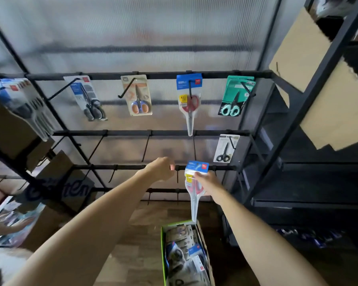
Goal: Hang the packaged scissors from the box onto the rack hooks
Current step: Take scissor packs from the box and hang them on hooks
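Both hands reach toward the black rack [149, 75]. At about 6 o'clock of the frame centre, the right hand [207, 182] grips a packaged pair of red-handled scissors [195, 183] by its upper part, fingers curled round the pack, whose blue header card is up and whose blade tip points down toward the box [203, 240]. Just to its 9 o'clock, the left hand [161, 169] has its fingers curled at the third rail [112, 167]; whether it pinches a hook there I cannot tell. On the top rail, four packs hang on hooks: black-handled [89, 98], orange-and-blue [137, 96], red-handled [189, 100] and mint-handled [235, 96]. A small black pair [225, 148] hangs on the second rail at 3 o'clock. More packaged scissors fill the green-edged box at 6 o'clock.
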Demonstrator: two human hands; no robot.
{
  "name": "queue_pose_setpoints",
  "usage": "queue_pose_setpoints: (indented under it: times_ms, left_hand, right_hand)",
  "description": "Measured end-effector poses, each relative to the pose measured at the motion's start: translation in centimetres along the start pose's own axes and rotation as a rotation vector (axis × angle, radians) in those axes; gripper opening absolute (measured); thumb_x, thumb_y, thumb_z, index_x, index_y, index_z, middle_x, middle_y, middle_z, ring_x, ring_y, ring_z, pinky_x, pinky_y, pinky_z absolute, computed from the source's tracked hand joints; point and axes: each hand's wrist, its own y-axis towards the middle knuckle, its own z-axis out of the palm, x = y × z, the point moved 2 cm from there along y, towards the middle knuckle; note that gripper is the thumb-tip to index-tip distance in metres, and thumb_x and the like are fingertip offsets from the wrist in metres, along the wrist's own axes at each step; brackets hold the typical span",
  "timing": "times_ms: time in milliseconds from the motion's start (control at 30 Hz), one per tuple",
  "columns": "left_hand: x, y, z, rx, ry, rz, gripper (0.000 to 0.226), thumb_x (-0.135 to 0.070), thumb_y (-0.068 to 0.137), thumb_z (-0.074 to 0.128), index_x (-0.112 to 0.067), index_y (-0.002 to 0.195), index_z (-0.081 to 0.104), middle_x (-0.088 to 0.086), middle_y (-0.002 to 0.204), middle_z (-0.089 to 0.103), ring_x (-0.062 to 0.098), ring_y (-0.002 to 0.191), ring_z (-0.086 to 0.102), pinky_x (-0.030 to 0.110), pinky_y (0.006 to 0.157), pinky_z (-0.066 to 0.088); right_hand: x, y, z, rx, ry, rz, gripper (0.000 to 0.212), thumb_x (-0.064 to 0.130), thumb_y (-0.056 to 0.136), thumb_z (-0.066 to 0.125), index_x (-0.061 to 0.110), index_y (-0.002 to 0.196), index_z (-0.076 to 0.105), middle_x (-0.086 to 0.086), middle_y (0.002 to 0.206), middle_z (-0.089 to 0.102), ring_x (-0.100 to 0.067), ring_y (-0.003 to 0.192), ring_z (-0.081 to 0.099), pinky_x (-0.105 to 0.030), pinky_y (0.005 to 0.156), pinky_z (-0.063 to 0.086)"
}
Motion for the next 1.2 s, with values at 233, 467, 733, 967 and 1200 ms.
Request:
queue_pose_setpoints:
  times_ms: [233,467,733,967,1200]
  left_hand:
    - [-1.0,2.5,0.0,0.000,-0.006,-0.062,0.020,-0.019,0.088,0.054,-0.025,0.101,0.067,0.003,0.102,0.067,0.025,0.090,0.065,0.039,0.082,0.057]
    - [-1.5,4.6,0.7,0.009,0.027,-0.092,0.017,-0.017,0.085,0.053,-0.027,0.094,0.065,0.003,0.099,0.067,0.027,0.090,0.063,0.036,0.079,0.054]
    - [-1.4,6.6,1.1,0.022,0.080,-0.141,0.014,-0.023,0.086,0.054,-0.026,0.096,0.063,0.003,0.104,0.067,0.028,0.092,0.062,0.040,0.081,0.054]
    - [-0.8,7.4,1.1,0.028,0.086,-0.141,0.022,-0.018,0.090,0.054,-0.023,0.110,0.062,0.002,0.104,0.065,0.020,0.088,0.063,0.032,0.071,0.054]
    - [-0.2,8.0,1.5,0.037,0.091,-0.156,0.026,-0.022,0.088,0.053,-0.023,0.112,0.062,0.002,0.105,0.067,0.022,0.088,0.064,0.041,0.079,0.058]
  right_hand:
    - [-0.4,3.8,-0.7,0.078,0.038,0.051,0.020,0.029,0.095,0.061,0.012,0.106,0.065,-0.007,0.093,0.066,-0.017,0.074,0.064,-0.038,0.071,0.058]
    - [0.6,5.4,-1.5,0.122,0.076,0.100,0.018,0.026,0.089,0.063,0.019,0.105,0.067,-0.009,0.098,0.068,-0.027,0.086,0.069,-0.049,0.073,0.061]
    - [-0.8,6.6,-0.8,0.338,-0.048,0.065,0.045,0.066,0.088,0.054,0.026,0.101,0.067,-0.003,0.103,0.073,-0.025,0.097,0.069,-0.050,0.089,0.056]
    - [-1.9,6.9,-1.8,0.313,-0.026,0.045,0.047,0.073,0.080,0.053,0.032,0.099,0.064,0.001,0.106,0.071,-0.023,0.102,0.067,-0.050,0.091,0.056]
    - [-1.3,7.0,-2.2,0.317,-0.088,0.051,0.053,0.073,0.082,0.053,0.027,0.106,0.064,0.000,0.106,0.071,-0.024,0.101,0.066,-0.049,0.094,0.054]
